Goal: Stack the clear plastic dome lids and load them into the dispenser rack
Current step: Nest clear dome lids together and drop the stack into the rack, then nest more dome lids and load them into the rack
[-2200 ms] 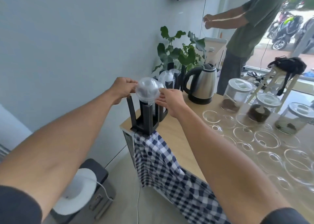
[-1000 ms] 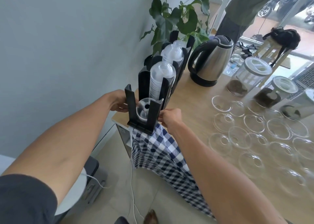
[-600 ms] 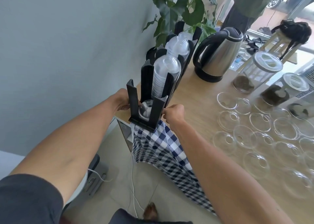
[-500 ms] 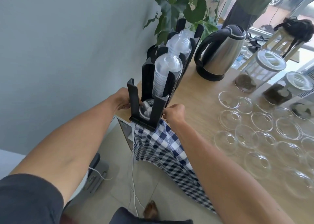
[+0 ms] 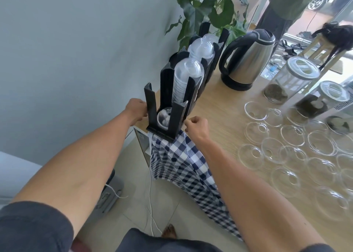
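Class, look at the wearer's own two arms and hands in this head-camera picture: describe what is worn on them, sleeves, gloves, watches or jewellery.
Both forearms are bare. A dark, charcoal-grey short sleeve covers the left upper arm, and the edge of a matching sleeve shows at the right. The left hand and the right hand wear no gloves. No watch, bracelet or ring is visible on either, though the fingers are partly hidden.

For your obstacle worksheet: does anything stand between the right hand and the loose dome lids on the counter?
Nothing visible does. The right hand is beside the rack at the counter's near corner, and bare counter lies between it and the nearest lids. The kettle stands farther back, off that path.
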`<state>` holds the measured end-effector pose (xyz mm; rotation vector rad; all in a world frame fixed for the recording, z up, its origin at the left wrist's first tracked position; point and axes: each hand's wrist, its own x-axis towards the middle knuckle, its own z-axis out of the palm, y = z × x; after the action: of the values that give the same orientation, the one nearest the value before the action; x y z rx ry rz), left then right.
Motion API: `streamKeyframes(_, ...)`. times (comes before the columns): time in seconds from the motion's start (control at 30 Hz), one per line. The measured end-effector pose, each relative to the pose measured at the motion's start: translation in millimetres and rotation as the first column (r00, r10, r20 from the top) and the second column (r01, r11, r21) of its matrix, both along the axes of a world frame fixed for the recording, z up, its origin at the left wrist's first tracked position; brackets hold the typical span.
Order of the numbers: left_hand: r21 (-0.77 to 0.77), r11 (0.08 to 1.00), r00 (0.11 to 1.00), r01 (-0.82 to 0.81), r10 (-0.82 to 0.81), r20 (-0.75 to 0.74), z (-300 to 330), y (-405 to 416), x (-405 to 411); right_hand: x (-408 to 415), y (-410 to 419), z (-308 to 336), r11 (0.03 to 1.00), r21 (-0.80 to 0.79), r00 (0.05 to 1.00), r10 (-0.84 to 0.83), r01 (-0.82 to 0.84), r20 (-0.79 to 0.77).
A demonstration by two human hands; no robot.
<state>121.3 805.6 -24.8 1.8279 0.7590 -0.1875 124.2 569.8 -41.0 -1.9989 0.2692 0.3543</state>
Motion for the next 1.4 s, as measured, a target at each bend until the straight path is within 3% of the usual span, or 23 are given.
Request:
streamKeyframes(0.17, 0.166, 0.98, 0.994, -0.106, 0.106, 0.004, -1, -20, -43, -21, -26, -4, 0.993, -0.072, 0.995, 0.096, -0.094, 0.019)
streamKeyframes(0.5, 0.328, 0.944, 0.998, -0.04, 0.051, -0.026, 2, -131, -124, -78, -112, 8, 0.959, -0.19, 0.967, 0.234, -0.213, 0.1)
streamKeyframes(0.83, 0.367, 0.908, 0.979, 0.202, -0.191, -0.066, 8, -286, -153, -136, -245, 13, 0.961, -0.202, 0.968, 0.216, -0.188, 0.127)
streamKeyframes(1.13, 0.409, 0.825, 0.909, 0.391, -0.416, -0.03, 20, -384, -151, -170, -329, 9, 0.977, -0.212, 0.977, 0.065, -0.021, 0.203)
streamKeyframes(1.3, 0.489, 0.745, 0.854, 0.454, -0.521, 0.001, 22, -401, -141, -177, -348, 4, 0.947, -0.313, 0.961, 0.023, 0.067, 0.276)
streamKeyframes(1.4, 0.572, 0.642, 0.805, 0.511, -0.59, -0.056, 19, -407, -130, -173, -355, 0, 0.927, -0.37, 0.953, 0.054, 0.064, 0.299)
